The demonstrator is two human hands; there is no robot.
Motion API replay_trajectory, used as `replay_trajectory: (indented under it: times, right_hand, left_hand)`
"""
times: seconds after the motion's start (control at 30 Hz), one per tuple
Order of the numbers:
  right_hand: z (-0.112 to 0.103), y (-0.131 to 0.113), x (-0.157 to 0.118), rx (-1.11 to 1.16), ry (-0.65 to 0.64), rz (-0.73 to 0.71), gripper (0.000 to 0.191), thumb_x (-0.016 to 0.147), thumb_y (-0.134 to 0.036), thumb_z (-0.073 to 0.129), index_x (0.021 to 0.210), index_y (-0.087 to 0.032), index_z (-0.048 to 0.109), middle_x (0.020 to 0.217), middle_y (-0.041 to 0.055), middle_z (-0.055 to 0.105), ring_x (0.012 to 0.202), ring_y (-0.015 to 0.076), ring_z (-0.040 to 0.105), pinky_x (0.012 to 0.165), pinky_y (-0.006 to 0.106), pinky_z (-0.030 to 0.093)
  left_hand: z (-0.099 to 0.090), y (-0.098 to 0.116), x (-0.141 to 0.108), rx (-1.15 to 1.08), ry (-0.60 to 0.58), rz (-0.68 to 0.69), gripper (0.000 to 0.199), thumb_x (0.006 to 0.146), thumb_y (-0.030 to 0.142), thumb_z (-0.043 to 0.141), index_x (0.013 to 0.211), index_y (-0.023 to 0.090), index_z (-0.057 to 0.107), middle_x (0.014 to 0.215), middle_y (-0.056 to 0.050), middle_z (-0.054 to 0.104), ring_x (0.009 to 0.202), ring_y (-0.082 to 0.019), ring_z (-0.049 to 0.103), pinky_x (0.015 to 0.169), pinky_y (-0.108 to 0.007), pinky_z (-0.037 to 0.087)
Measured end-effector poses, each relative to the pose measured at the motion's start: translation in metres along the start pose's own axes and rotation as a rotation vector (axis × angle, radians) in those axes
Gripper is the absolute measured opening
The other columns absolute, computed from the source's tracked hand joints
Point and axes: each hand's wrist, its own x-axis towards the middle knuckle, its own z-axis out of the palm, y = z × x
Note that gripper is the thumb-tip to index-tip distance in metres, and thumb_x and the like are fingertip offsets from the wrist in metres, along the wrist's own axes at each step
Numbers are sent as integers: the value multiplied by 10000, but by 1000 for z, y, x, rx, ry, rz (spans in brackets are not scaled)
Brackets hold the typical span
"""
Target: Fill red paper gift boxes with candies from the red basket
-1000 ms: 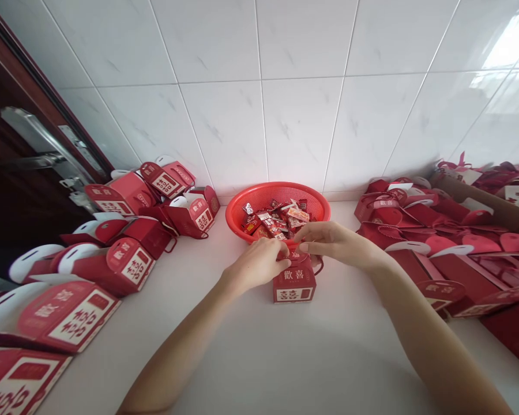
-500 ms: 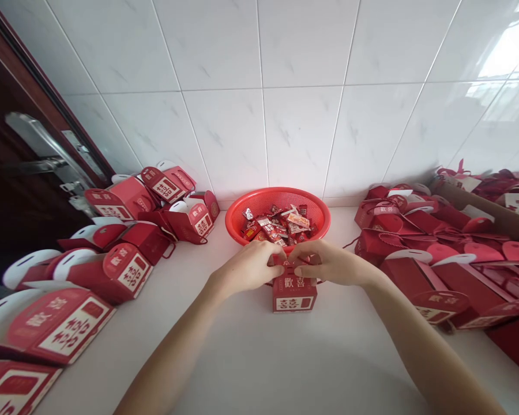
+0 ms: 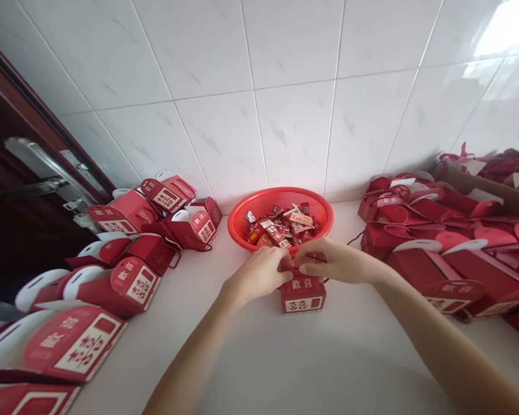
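A small red box (image 3: 303,295) with white and gold characters stands upright on the white table (image 3: 259,351), in front of the red basket. My left hand (image 3: 259,275) is closed at the top left of this box, its thumb and fingertips pinching the top flaps. On the other side, my right hand (image 3: 335,262) is closed on the top right of the same box. The fingertips of both hands nearly meet there and partly cover the flaps. Just behind my hands, the red basket (image 3: 237,219) holds wrapped sweets (image 3: 281,230).
Several red boxes with open tops (image 3: 125,285) line the left side. More red boxes (image 3: 432,271) lie packed together at the right, beside a cardboard carton (image 3: 471,185). A tiled wall (image 3: 294,132) rises behind the basket. A door handle (image 3: 43,161) is at the far left.
The view has tilted and shifted slightly, so the boxes, basket and hands appear a little displaced. Both hands remain at the top of the small box.
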Motion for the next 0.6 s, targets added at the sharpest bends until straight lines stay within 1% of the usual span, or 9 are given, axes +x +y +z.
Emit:
replay_trajectory:
  times: [0.07, 0.13, 0.2, 0.27, 0.33, 0.43, 0.53, 0.6]
  right_hand:
    - [0, 0, 0, 1, 0, -2, 172, 859, -321, 616, 865, -164, 687, 654, -14, 534, 578, 112, 474, 510, 231, 365]
    - [-1, 0, 0, 0, 2, -9, 167, 862, -320, 612, 863, -167, 681, 677, -7, 555, 586, 113, 485, 516, 233, 376]
    - [-1, 0, 0, -8, 7, -10, 162, 863, -315, 604, 861, -167, 670, 715, 5, 584, 597, 116, 499, 524, 237, 388]
    - [-2, 0, 0, -11, 7, -6, 157, 864, -305, 594, 862, -163, 661, 735, 13, 599, 605, 120, 509, 529, 241, 396]
    - [-1, 0, 0, -12, -1, 0, 157, 866, -298, 587, 859, -158, 658, 737, 16, 600, 608, 121, 510, 529, 242, 394]
    - [-1, -2, -1, -32, 5, -2, 166, 872, -292, 585, 867, -150, 671, 724, 12, 592, 602, 115, 494, 518, 237, 365]
    - [0, -7, -3, -58, 78, -14, 154, 877, -263, 579, 857, -149, 681, 678, -7, 564, 581, 103, 454, 515, 234, 331]
    - [2, -10, -4, -62, 151, -41, 143, 876, -244, 576, 823, -150, 671, 669, -14, 557, 583, 96, 433, 522, 235, 320]
  left_hand:
    - [-2, -1, -2, -36, 17, 7, 134, 836, 241, 611, 954, 218, 670, 918, -38, 746, 829, -221, 703, 637, -269, 477]
    - [-5, 0, -3, -84, 28, 1, 138, 843, 257, 611, 963, 220, 668, 863, -22, 736, 758, -205, 695, 607, -266, 479]
    - [-8, 1, -5, -167, 23, -14, 125, 865, 268, 590, 953, 214, 660, 772, -6, 708, 664, -184, 672, 564, -261, 481]
    - [-11, 3, -6, -274, 10, -27, 130, 886, 268, 574, 964, 204, 656, 733, -1, 688, 644, -175, 669, 566, -259, 508]
    - [-13, 4, -7, -351, 8, -28, 166, 902, 258, 563, 1017, 194, 664, 775, -17, 702, 703, -181, 694, 621, -269, 548]
    - [-16, 6, -8, -399, 14, 25, 264, 934, 240, 527, 1146, 181, 673, 931, -57, 737, 849, -198, 717, 741, -301, 579]
    - [-17, 8, -10, -482, -14, 124, 345, 964, 247, 510, 1279, 202, 642, 1178, -75, 711, 1075, -216, 684, 892, -328, 570]
    - [-18, 10, -13, -580, -55, 151, 409, 981, 298, 527, 1381, 229, 577, 1323, -78, 654, 1218, -239, 626, 978, -356, 548]
